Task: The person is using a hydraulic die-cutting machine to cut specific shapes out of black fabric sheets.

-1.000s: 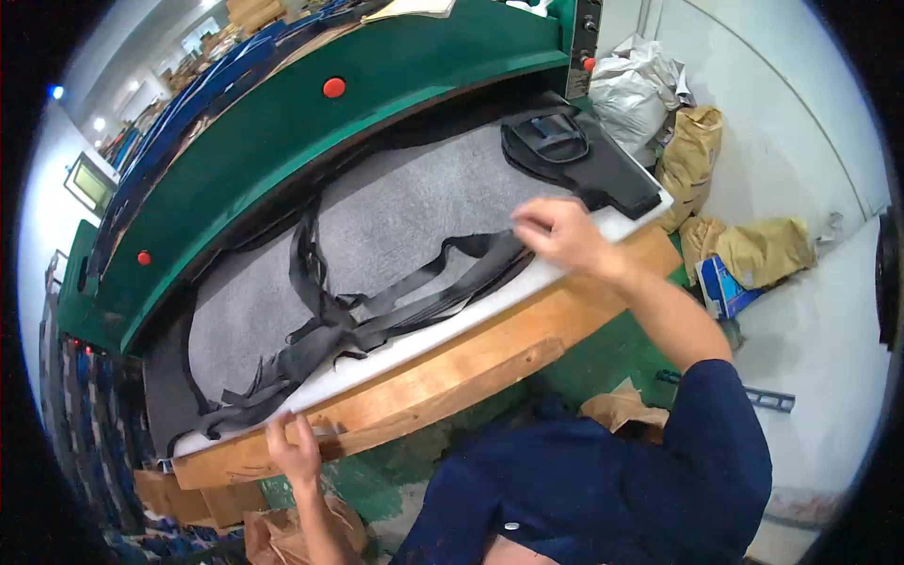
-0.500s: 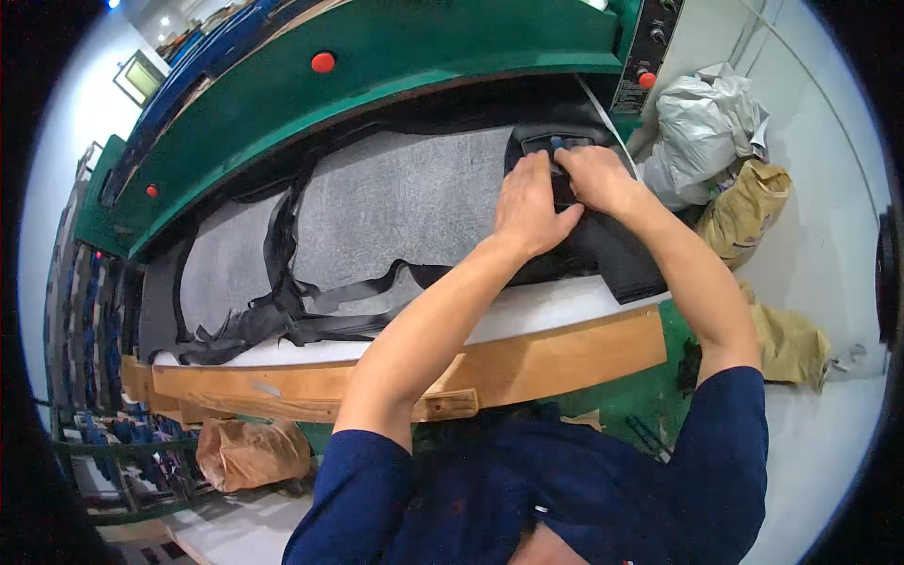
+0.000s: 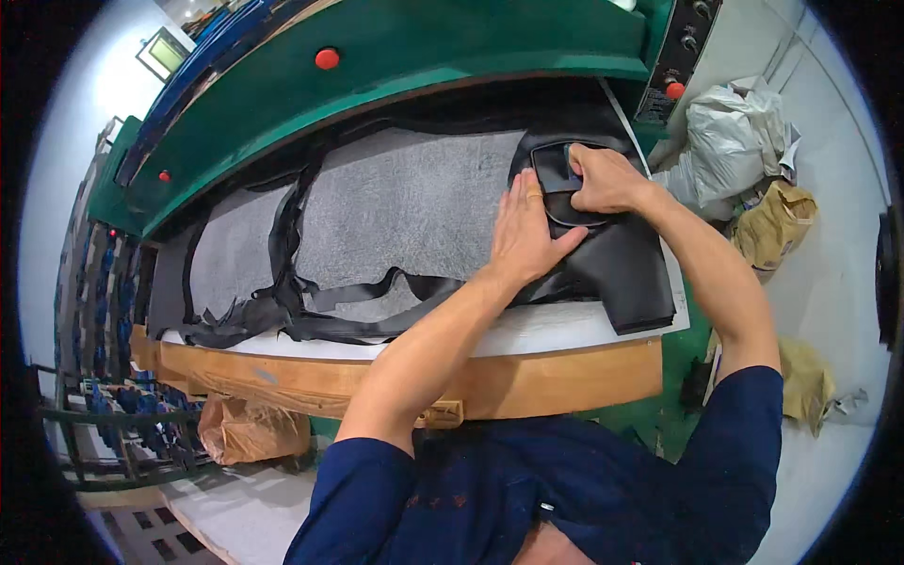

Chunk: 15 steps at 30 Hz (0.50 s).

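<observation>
A cutting die (image 3: pixel 557 222), a dark rounded frame with bluish bars across it, sits on black sheet material (image 3: pixel 633 273) at the right of the white work surface. My right hand (image 3: pixel 607 179) is closed round the die's inner bar, its fingertips partly hidden. Beside the die's left edge lies my left hand (image 3: pixel 529 235), fingers stretched out and thumb spread, resting on the black sheet. Left of it, the sheet has large cut-away areas showing a grey speckled surface (image 3: pixel 405 202), bordered by loose black strips (image 3: pixel 273 311).
Beyond the work surface stands a green machine beam (image 3: pixel 452 47) with red buttons and a control panel (image 3: pixel 680 56). A wooden board (image 3: pixel 556 377) edges the near side. White plastic bags (image 3: pixel 730 141) and brown bags (image 3: pixel 777 226) stand at right, a brown paper bag (image 3: pixel 252 428) lower left.
My right hand has shifted slightly right and nearer, uncovering more of the cutting die's frame. My left hand remains along the die's left side, and the whole view has moved a little.
</observation>
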Tool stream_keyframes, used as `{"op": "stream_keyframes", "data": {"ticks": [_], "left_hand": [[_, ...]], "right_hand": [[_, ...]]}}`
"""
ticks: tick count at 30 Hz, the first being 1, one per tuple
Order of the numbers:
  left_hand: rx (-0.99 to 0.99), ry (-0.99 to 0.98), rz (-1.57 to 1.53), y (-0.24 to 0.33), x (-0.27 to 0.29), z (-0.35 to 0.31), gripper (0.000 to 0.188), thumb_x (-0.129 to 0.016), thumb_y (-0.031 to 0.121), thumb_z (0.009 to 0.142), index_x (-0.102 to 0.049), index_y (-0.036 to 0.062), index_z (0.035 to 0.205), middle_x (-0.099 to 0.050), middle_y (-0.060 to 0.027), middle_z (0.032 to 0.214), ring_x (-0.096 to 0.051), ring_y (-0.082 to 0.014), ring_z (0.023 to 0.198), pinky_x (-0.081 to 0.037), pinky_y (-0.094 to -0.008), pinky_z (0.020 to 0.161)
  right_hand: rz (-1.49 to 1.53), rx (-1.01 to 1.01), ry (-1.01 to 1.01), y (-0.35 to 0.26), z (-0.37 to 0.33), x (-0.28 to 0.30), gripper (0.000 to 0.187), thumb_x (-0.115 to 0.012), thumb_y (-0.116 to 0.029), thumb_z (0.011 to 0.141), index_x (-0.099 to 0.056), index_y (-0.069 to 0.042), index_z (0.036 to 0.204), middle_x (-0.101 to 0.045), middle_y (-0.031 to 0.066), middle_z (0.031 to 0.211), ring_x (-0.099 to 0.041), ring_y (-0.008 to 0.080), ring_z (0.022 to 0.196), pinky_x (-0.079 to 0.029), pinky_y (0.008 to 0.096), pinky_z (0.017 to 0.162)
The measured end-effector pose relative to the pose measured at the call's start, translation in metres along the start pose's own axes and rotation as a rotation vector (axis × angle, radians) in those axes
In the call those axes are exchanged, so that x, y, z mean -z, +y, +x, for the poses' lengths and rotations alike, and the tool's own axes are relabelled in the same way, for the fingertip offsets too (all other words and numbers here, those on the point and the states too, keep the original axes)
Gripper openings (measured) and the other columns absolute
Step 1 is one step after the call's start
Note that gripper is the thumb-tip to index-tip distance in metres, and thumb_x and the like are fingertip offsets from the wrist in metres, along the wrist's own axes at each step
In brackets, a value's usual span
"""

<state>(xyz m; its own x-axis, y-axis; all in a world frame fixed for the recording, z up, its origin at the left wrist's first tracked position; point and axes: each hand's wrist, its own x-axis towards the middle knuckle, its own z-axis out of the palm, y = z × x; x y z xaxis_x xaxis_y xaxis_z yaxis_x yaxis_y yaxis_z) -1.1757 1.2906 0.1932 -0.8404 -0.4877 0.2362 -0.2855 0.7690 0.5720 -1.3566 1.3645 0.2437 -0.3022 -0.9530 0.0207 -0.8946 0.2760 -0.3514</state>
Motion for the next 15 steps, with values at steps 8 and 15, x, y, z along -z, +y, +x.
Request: {"op": "stream_keyframes", "data": {"ticks": [8, 15], "left_hand": [[-0.039, 0.038, -0.028, -0.005, -0.003, -0.001, 0.112, -0.074, 0.054, 0.076, -0.019, -0.0149, 0.145, -0.029, -0.0338, 0.149, -0.028, -0.042, 0.142, -0.021, -0.0477, 0.118], [-0.051, 0.052, -0.023, -0.003, -0.005, 0.0, 0.112, -0.075, 0.052, 0.077, -0.017, -0.016, 0.145, -0.029, -0.0346, 0.149, -0.029, -0.0442, 0.141, -0.022, -0.0474, 0.117]], "right_hand": [[0.145, 0.032, -0.108, 0.013, 0.01, 0.015, 0.039, -0.073, -0.017, 0.06, -0.043, -0.004, 0.081, -0.052, 0.0117, 0.073, -0.051, 0.0246, 0.069, -0.043, 0.0371, 0.061], [0.332, 0.054, 0.045, 0.027, 0.014, 0.041, 0.03, -0.068, -0.002, 0.07, -0.043, -0.006, 0.085, -0.041, 0.0023, 0.076, -0.04, 0.0118, 0.071, -0.037, 0.0294, 0.061]]}}
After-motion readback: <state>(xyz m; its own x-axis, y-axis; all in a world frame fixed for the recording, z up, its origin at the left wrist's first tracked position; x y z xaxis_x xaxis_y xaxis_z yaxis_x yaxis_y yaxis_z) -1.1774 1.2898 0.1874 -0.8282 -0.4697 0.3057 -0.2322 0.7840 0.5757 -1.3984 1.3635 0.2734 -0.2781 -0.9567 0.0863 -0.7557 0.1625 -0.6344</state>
